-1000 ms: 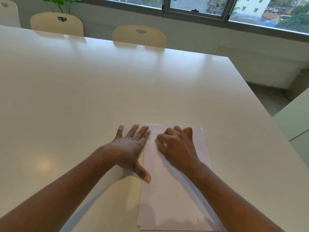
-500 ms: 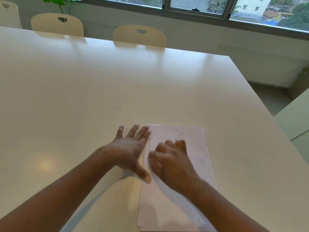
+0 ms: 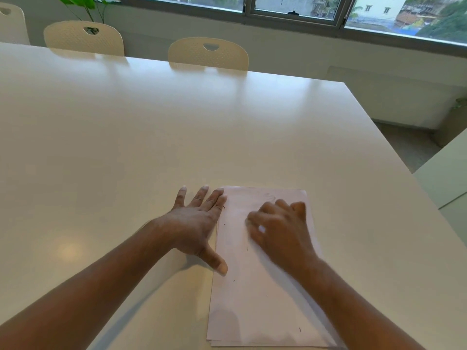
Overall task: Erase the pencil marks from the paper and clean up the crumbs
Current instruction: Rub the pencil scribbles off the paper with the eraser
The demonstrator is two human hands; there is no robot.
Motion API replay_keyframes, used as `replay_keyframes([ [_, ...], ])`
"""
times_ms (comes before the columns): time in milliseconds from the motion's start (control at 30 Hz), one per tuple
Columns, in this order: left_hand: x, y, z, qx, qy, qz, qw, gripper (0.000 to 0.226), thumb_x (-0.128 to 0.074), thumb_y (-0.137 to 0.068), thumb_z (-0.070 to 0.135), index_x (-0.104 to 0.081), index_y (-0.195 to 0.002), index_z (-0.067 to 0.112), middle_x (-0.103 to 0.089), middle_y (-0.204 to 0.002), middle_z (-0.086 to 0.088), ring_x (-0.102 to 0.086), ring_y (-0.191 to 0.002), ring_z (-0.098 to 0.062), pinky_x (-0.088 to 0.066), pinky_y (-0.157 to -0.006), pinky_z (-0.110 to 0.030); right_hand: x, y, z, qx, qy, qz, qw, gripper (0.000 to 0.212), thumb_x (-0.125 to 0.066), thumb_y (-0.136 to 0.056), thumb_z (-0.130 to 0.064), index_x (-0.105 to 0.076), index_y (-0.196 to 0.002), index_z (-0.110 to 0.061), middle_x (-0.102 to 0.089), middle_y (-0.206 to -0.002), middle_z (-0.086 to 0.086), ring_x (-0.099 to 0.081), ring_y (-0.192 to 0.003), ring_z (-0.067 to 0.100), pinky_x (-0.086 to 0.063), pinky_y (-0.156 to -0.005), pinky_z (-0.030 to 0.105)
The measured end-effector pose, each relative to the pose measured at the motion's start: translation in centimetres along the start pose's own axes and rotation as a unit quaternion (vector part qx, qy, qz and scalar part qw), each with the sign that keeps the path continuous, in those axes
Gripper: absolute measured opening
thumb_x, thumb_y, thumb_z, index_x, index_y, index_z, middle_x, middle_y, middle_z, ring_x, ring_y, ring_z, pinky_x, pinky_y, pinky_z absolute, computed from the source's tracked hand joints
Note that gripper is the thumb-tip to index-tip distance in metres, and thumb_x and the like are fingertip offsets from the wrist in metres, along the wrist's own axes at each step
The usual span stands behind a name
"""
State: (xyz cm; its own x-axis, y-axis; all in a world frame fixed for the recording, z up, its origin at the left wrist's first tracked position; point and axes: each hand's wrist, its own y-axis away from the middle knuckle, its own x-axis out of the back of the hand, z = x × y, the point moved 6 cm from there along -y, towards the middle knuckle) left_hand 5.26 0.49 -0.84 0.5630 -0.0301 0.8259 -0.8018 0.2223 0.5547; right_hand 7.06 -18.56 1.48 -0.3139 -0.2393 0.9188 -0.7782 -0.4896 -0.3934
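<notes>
A stack of white paper (image 3: 255, 286) lies on the table in front of me, with several small dark crumbs scattered over it and faint grey marks near its far edge (image 3: 267, 197). My left hand (image 3: 197, 223) lies flat with fingers spread, on the table and on the paper's left edge. My right hand (image 3: 280, 231) is curled on the upper part of the sheet and blurred by motion. A small white piece, apparently an eraser (image 3: 261, 228), shows at its thumb side.
The large white table (image 3: 177, 137) stretches far ahead and left; its right edge runs diagonally close to the paper. Cream chairs (image 3: 208, 54) stand along the far side under a window. A second pale table (image 3: 447, 178) stands to the right.
My right hand slid down and left across the paper, then back up and to the right near the far edge. The left hand and the paper stayed put.
</notes>
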Motion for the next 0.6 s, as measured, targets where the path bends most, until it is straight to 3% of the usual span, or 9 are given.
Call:
replay_keyframes([
  [167, 0.0, 0.1, 0.0, 0.001, 0.003, 0.001, 1.000, 0.168, -0.066, -0.053, 0.101, 0.036, -0.158, 0.020, 0.044, -0.165, 0.008, 0.048, -0.147, -0.021, 0.028, -0.118, -0.066, -0.1, -2.4, 5.4, -0.129, 0.023, 0.003, 0.991, 0.025, -0.060, -0.094, -0.036, -0.071, -0.073, -0.027, -0.068, -0.079, -0.006, -0.063, -0.081, 0.022, -0.021, -0.072, 0.037],
  [333, -0.1, -0.1, 0.0, -0.001, 0.005, -0.001, 1.000, 0.168, -0.066, -0.052, 0.102, 0.037, -0.157, 0.021, 0.046, -0.164, 0.007, 0.049, -0.146, -0.022, 0.028, -0.118, -0.066, -0.9, -0.6, 0.3, -0.045, -0.023, -0.020, 0.999, 0.023, -0.060, -0.093, -0.035, -0.073, -0.075, -0.029, -0.068, -0.079, -0.009, -0.061, -0.081, 0.018, -0.030, -0.076, 0.040],
  [533, -0.2, 0.1, -0.1, -0.003, 0.007, 0.003, 1.000, 0.167, -0.066, -0.053, 0.101, 0.035, -0.158, 0.020, 0.045, -0.165, 0.008, 0.048, -0.147, -0.021, 0.029, -0.117, -0.066, -0.6, -3.0, 5.5, -0.155, 0.027, -0.006, 0.988, 0.025, -0.059, -0.093, -0.036, -0.072, -0.074, -0.026, -0.068, -0.079, -0.006, -0.061, -0.081, 0.022, -0.022, -0.072, 0.038],
  [600, -0.2, 0.0, 0.0, -0.004, 0.009, 0.004, 1.000, 0.168, -0.066, -0.052, 0.101, 0.036, -0.158, 0.020, 0.044, -0.165, 0.008, 0.048, -0.147, -0.021, 0.029, -0.117, -0.066, -0.7, -2.7, 3.6, -0.135, 0.008, -0.003, 0.991, 0.024, -0.061, -0.091, -0.034, -0.069, -0.070, -0.026, -0.067, -0.077, -0.006, -0.061, -0.080, 0.021, -0.025, -0.073, 0.039],
])
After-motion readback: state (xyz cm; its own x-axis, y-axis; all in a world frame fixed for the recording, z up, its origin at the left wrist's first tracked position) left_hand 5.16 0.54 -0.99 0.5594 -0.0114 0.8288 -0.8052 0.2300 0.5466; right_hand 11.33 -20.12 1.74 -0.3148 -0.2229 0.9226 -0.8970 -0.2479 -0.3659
